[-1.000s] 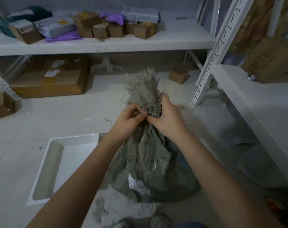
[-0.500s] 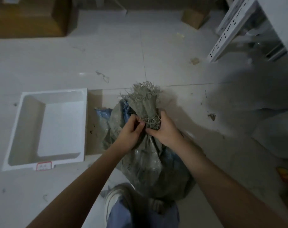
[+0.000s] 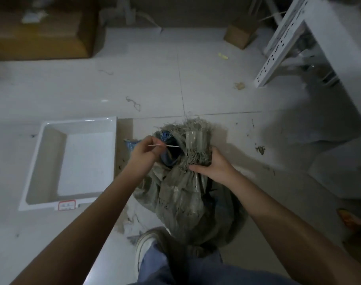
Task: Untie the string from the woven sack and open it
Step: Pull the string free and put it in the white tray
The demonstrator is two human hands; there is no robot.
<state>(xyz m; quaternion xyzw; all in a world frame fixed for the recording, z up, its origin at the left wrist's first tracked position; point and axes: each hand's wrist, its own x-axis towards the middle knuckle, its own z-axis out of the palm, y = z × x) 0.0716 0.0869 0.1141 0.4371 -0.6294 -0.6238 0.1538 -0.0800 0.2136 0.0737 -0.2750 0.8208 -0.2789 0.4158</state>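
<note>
1. Head view: the woven sack [image 3: 181, 194] stands on the pale tiled floor [image 3: 196, 79] directly below the camera, its bunched neck between the two hands and its lower part slumped against the person's shoe [image 3: 143, 246] and blue trouser leg [image 3: 175, 268].
2. The right hand [image 3: 213, 164] is clenched around the gathered neck from the right side, fingers pressed into the pleated fabric just under the frayed top edge.
3. The left hand [image 3: 143, 154] sits just left of the neck, thumb and fingers pinched on a thin pale string [image 3: 167, 146]. The string runs taut from the pinch across to the sack's gathered part.
4. Between the hands the mouth has gaped a little on the left, and something blue [image 3: 167, 135] shows inside; what it is cannot be told.
5. A white rectangular tray [image 3: 52, 140] lies on the floor just left of the sack, apart from it. On its near rim is a small label [image 3: 66, 205] with a red border; the writing is too blurred to read.
6. A large cardboard box [image 3: 39, 36] with a white sticker sits far left at the top, and a small box [image 3: 240, 36] near a white perforated shelf upright [image 3: 278, 46] at the upper right. No print on these is legible.
7. Loose fibre scraps [image 3: 134, 102] lie scattered on the tiles beyond the sack.
</note>
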